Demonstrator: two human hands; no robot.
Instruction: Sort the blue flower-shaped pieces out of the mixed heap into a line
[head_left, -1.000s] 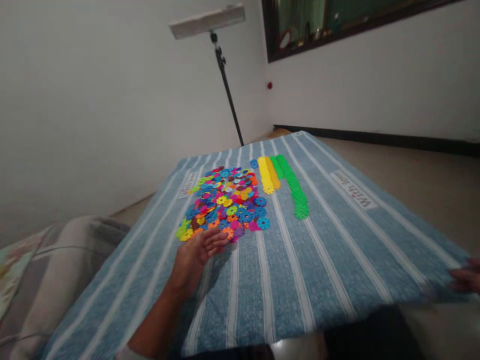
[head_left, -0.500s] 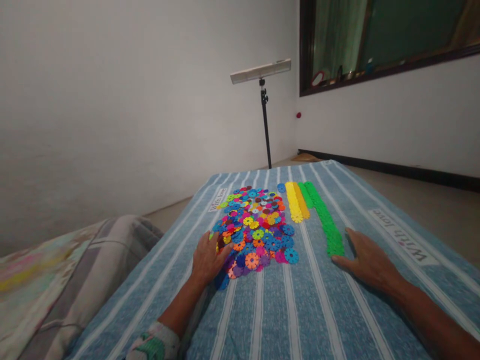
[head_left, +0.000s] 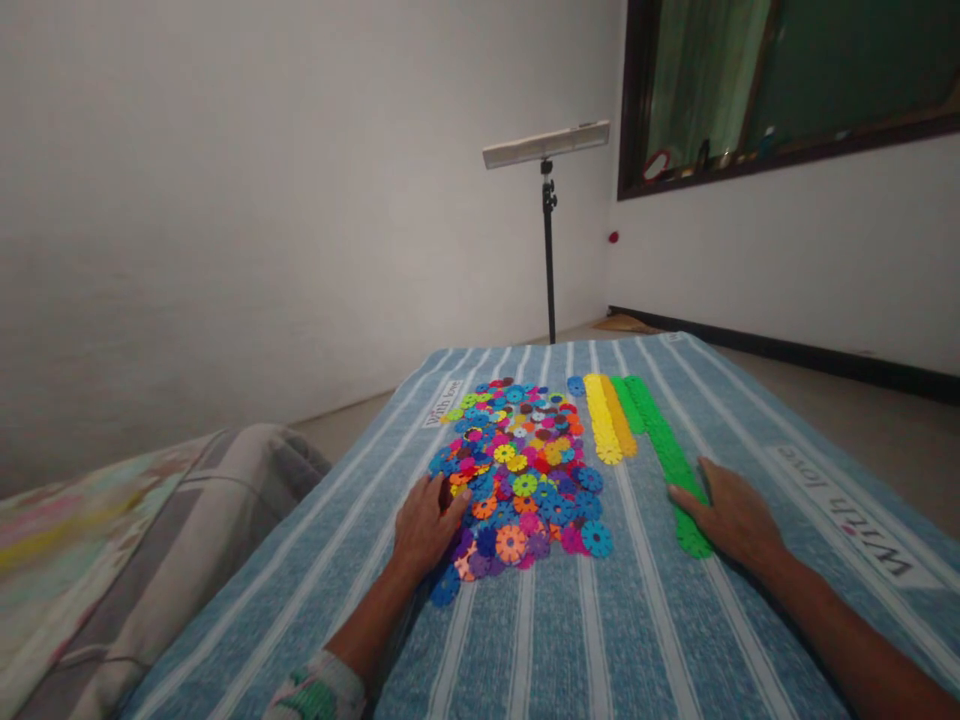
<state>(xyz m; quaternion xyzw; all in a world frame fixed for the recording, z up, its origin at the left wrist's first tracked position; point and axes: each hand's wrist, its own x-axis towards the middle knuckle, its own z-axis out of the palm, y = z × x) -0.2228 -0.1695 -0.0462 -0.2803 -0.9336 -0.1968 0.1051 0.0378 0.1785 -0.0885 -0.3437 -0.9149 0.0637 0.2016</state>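
green row [head_left: 667, 452] partly beneath the right hand [head_left: 741, 515]

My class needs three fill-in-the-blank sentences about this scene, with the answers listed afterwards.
1. The right hand is at the longest row, which is ____.
2. In view, the yellow row lies to the ____ of the mixed-colour pile, beside the left hand.
3. White stripes cross the ____ cloth.

Answers: green; right; blue

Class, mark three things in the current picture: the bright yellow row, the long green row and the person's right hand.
Bright yellow row [head_left: 602, 420]: head view, middle of its length.
Long green row [head_left: 670, 452]: head view, near its middle.
Right hand [head_left: 739, 515]: head view, back of the hand.
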